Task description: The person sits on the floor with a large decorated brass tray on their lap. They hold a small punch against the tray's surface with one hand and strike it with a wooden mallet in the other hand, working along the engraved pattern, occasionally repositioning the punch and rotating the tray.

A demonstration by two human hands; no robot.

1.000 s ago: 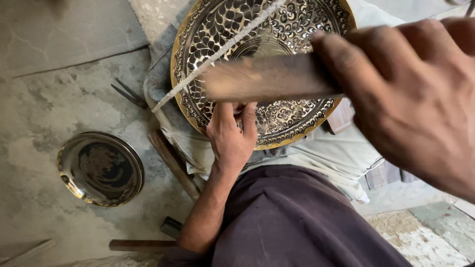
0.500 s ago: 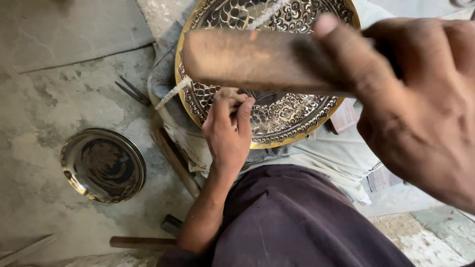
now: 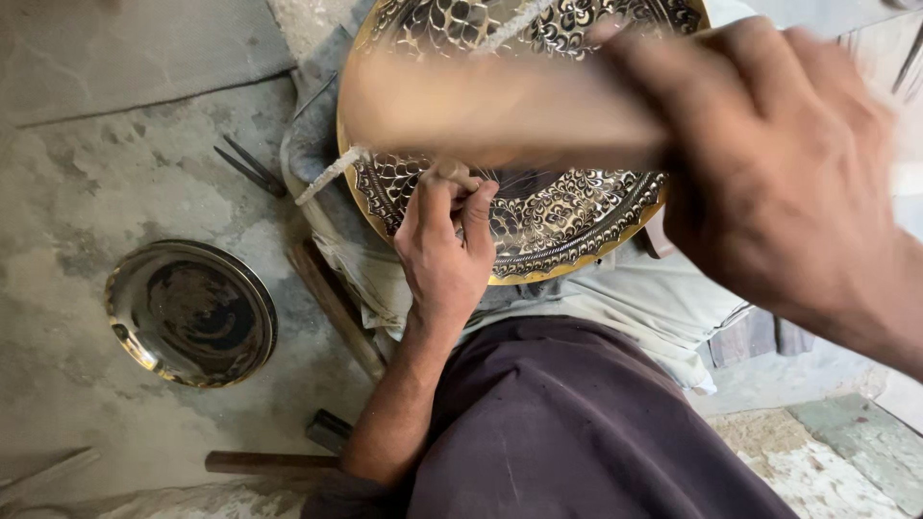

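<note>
On the concrete floor (image 3: pixel 87 221) at far left, a small dark metal dish (image 3: pixel 190 312) is laid flat. Next over, the left hand (image 3: pixel 444 252) is curled, fingertips pinched on a thin tool against the engraved brass plate (image 3: pixel 567 216), near its lower rim. Up right, the right hand (image 3: pixel 769 163) is wrapped tight around a blurred wooden handle (image 3: pixel 481 111).

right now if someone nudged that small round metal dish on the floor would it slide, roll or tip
The small dish lies flat on its base on the rough concrete floor, so it would probably scrape and slide, not roll. Its low, wide shape makes tipping unlikely. Its shiny metal rim looks thin, so it is probably light for its size and rigid, perhaps slippery to pinch.
</note>
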